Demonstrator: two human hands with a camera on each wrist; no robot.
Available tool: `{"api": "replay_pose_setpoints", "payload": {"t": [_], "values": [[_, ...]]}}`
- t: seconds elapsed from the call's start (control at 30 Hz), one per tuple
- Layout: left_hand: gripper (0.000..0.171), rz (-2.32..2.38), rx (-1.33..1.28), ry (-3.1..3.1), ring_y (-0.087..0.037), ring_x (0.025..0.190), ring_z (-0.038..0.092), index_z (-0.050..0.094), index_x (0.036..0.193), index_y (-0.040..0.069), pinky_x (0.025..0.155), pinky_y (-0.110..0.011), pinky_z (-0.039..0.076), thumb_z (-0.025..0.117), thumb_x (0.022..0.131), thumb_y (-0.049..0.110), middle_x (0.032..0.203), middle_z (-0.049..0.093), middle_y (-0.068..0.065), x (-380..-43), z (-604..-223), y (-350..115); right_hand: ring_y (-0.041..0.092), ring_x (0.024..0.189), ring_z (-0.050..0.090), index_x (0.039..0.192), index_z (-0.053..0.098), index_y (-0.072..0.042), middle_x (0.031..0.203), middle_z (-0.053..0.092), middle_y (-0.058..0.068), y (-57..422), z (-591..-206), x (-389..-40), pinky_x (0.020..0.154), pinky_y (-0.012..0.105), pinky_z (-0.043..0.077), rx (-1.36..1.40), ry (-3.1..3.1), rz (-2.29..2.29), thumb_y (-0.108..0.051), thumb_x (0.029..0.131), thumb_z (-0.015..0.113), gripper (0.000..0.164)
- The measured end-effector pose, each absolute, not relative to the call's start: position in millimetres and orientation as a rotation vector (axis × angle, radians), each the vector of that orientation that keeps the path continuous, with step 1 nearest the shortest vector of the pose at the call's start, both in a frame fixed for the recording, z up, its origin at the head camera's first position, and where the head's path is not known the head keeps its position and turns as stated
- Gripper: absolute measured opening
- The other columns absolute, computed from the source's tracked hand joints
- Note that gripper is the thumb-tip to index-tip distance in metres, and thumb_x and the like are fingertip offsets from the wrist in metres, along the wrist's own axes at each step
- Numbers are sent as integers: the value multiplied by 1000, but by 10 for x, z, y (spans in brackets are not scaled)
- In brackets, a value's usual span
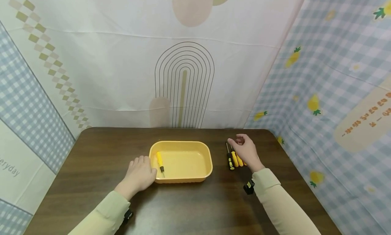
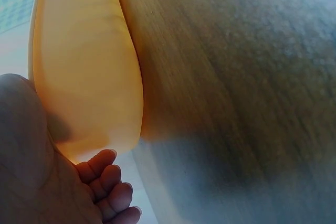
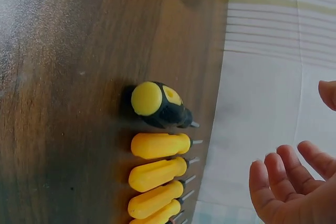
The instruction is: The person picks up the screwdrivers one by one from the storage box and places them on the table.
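Observation:
A yellow plastic basket point(image 1: 183, 181) stands on the table, with a yellow-handled screwdriver point(image 1: 159, 158) lying inside at its left end. My left hand point(image 1: 139, 172) holds the basket's front left corner. Its bent fingers point(image 2: 107, 179) lie along the outside of the end wall, and the thumb is near the rim. To the basket's right, a black-and-yellow screwdriver point(image 3: 168, 107) and several yellow screwdrivers point(image 3: 160, 146) lie side by side, shafts pointing to the back. Above them hovers my right hand point(image 1: 245, 152), loosely bent, holding nothing, with the thumb apart from the fingers; it partly covers the row.
The brown wooden table point(image 1: 183, 208) ends at a white printed cloth point(image 1: 128, 75) behind it. A blue checked cloth point(image 1: 305, 119) hangs along the right side. Each wrist carries a small black device point(image 1: 249, 187).

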State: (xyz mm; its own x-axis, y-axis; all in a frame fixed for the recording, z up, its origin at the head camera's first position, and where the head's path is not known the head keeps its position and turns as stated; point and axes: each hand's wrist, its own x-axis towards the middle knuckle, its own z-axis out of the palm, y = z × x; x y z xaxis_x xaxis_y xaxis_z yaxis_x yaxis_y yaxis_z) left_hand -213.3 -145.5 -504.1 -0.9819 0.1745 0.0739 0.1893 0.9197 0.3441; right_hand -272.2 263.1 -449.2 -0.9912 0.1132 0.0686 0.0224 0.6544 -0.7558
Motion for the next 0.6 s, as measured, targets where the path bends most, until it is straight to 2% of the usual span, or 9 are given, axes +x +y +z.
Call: {"api": "replay_pose_setpoints", "payload": {"t": [0.37, 0.6], "values": [[31, -562, -289, -3033, -31, 81, 43, 50, 95, -4, 75, -46, 34, 50, 88, 26, 85, 45, -12, -2123, -5033, -1455, 29, 112, 53, 132, 50, -12, 123, 55, 11, 2367, -4490, -2700, 91, 48, 45, 30, -2762, 1118, -54, 87, 63, 64], [31, -549, -289, -3029, -31, 81, 43, 50, 94, -3, 75, -46, 34, 50, 88, 27, 85, 44, -12, -2127, -5045, -1455, 23, 102, 57, 131, 52, -14, 119, 59, 11, 2147, -4459, -2701, 85, 44, 48, 55, -2776, 1164, -54, 85, 65, 62]]}}
